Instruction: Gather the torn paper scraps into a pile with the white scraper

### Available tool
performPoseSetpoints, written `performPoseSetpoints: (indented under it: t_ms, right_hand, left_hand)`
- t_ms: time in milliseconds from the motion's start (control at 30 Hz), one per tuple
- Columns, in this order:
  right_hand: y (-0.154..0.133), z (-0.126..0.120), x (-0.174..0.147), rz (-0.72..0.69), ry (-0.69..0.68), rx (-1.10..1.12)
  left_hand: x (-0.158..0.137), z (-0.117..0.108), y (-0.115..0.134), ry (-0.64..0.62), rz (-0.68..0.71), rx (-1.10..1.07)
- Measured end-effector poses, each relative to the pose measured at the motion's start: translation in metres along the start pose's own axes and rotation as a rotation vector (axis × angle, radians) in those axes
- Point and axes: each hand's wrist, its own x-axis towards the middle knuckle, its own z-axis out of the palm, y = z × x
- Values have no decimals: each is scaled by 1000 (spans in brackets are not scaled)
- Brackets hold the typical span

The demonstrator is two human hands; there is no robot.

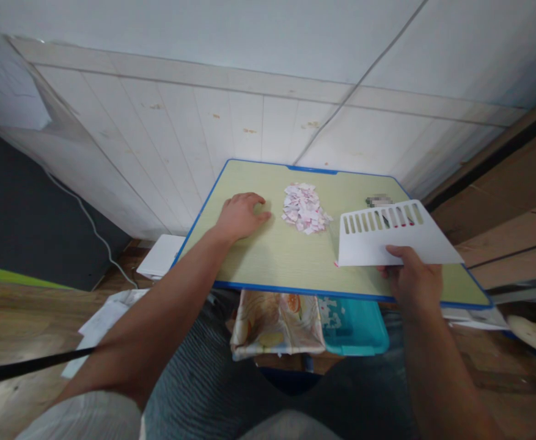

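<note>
My right hand (417, 278) grips the near edge of a white card (378, 252) that has a row of slots cut along its far side, thumb on top. Through some of the slots, dark and reddish items on the table show. My left hand (244, 215) rests over the table's left part, thumb and fingers apart in a curve with nothing between them. To its right, not touching it, lies a heap of small pinkish-white paper pieces (305, 209). The small table (268, 260) under them has a pale yellow-green top with a blue rim.
Below the near edge sit a bin lined with patterned cloth (277, 324) and a turquoise plastic tub (357, 324) holding white scraps. A blurred small object (378, 200) lies at the back right of the table. A cable (363, 76) runs down the wall behind.
</note>
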Motion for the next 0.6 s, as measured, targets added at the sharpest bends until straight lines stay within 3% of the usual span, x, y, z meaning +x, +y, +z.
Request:
performPoseSetpoints:
  t_ms: [200,600]
  right_hand:
    - [3,0,2,-12,8,30]
    - [-5,-3,-3,-38,-214,-144]
  left_hand:
    - [0,0,0,-5,-7,7]
    - [0,-1,0,-8,3,4]
